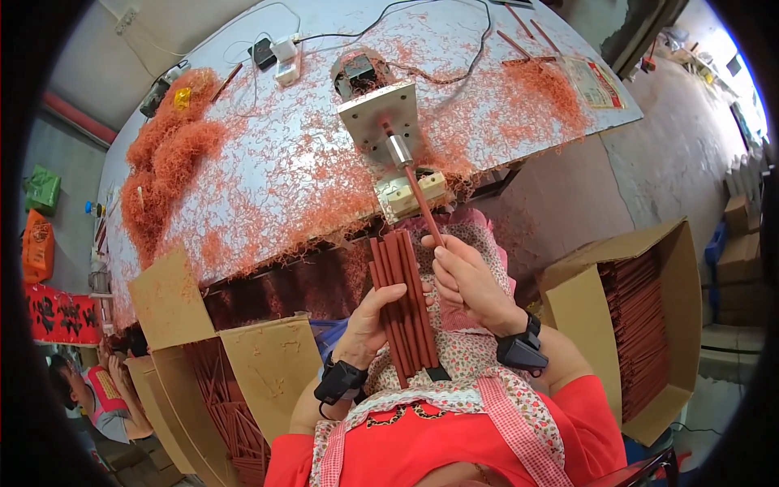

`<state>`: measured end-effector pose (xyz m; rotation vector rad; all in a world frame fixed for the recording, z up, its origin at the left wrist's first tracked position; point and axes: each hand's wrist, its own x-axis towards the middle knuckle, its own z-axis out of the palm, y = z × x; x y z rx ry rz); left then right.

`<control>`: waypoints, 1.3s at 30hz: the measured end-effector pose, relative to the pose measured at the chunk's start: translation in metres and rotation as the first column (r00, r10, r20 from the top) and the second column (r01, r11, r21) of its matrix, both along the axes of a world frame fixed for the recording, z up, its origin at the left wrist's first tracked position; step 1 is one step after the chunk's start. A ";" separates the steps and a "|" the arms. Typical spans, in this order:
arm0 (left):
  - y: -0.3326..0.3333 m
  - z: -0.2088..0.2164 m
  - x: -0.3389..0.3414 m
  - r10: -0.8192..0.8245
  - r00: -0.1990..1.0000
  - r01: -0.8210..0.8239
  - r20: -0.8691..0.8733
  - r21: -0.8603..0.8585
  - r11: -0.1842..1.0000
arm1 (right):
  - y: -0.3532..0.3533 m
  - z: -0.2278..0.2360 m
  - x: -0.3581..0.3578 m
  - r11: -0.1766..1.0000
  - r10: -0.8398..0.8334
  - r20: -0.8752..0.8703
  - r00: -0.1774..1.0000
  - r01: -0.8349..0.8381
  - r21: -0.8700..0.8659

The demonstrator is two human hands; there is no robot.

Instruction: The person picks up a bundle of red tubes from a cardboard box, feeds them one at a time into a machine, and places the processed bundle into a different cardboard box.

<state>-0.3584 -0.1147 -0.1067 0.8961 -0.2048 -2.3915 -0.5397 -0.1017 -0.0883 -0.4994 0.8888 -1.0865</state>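
My left hand (367, 326) is wrapped round a bundle of reddish-brown rods (399, 280), its thumb lying across them. The rods rest against my flowered apron (466, 357). Between the fingers of my right hand (472, 282) is the near end of a single reddish-brown rod (423, 203). This rod slants up and away from me, its far end at the silver metal sleeve (398, 151) of a motor-driven machine (378, 114). Just beneath the rod, at the table edge, sits a pale block (414, 195) fixed below the machine's plate.
Curly orange-red shavings (166, 166) are heaped left on the white table (268, 174) and scattered across it. Cardboard boxes of rods stand at left (272, 365) and right (686, 325). A power strip (288, 69) and cables lie behind. Another person (105, 390) sits far left.
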 end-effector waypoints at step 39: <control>-0.001 0.009 -0.015 0.077 0.975 -0.020 0.206 -0.268 0.963 | 0.029 0.007 0.001 1.000 -0.006 -0.336 0.942 0.000 -0.018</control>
